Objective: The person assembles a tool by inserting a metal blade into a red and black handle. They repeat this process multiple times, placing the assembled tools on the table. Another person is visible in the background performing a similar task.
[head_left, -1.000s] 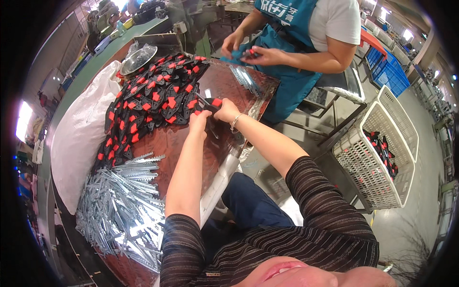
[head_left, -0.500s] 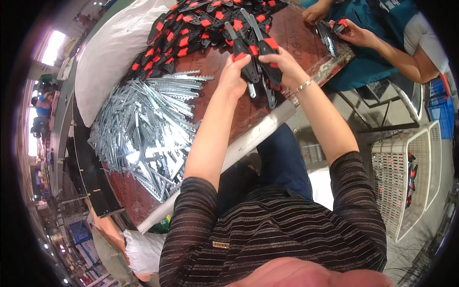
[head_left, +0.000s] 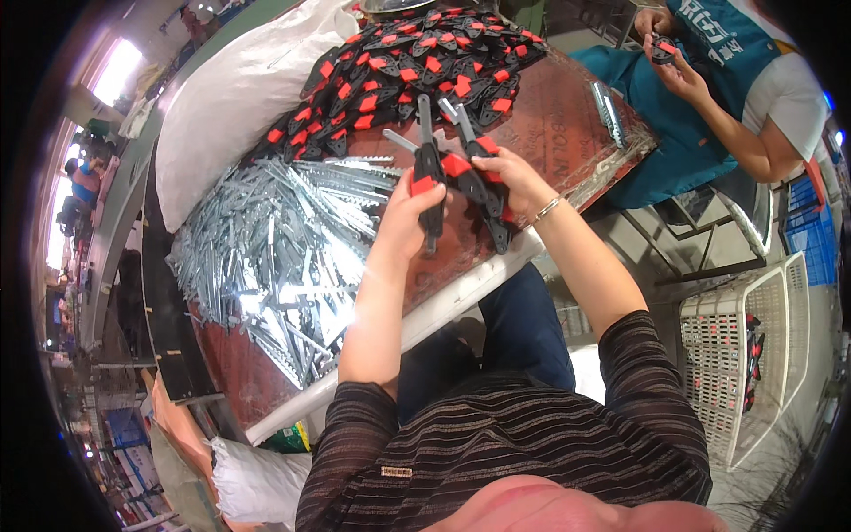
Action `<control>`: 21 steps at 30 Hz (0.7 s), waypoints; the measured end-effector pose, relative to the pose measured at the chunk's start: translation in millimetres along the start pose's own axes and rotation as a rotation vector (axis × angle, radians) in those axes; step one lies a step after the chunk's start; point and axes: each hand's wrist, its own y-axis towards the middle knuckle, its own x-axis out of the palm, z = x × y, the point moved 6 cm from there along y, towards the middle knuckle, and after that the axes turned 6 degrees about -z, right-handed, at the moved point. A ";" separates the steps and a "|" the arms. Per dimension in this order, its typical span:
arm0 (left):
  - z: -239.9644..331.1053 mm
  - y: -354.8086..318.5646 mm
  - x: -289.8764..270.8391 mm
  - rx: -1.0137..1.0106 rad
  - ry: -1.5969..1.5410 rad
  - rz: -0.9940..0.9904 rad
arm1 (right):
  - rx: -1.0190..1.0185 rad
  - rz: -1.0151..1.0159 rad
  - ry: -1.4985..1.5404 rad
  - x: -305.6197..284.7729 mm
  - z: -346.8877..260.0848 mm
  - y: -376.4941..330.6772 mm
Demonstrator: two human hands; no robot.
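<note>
My left hand (head_left: 406, 217) grips a black clamp handle with a red trigger (head_left: 430, 182), its metal bar pointing up. My right hand (head_left: 512, 177) holds a second black and red clamp (head_left: 474, 177) tilted beside the first; the two nearly touch above the brown table (head_left: 567, 106). A pile of black and red clamp handles (head_left: 408, 66) lies on the far part of the table. A heap of shiny metal bars (head_left: 275, 253) spreads over the table to my left.
A person in a teal apron (head_left: 700, 97) sits at the far right, working a small part in both hands. A white wire basket (head_left: 753, 355) holding a few clamps stands on the floor at right. A large white sack (head_left: 235, 97) lies behind the bars.
Both my hands have drawn back from the clamp pile toward me, each carrying a clamp. The view has swung so the metal bars sit more central.
</note>
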 end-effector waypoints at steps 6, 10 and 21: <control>4.8 -5.9 19.9 -0.032 0.324 -0.014 | -0.208 -0.113 -0.035 27.2 3.6 1.3; 10.1 -5.2 17.6 0.023 0.365 0.017 | -0.126 -0.222 0.075 39.8 7.7 -12.7; -16.8 -10.3 48.9 0.206 -0.005 -0.011 | -0.270 -0.042 0.129 38.7 26.0 -42.2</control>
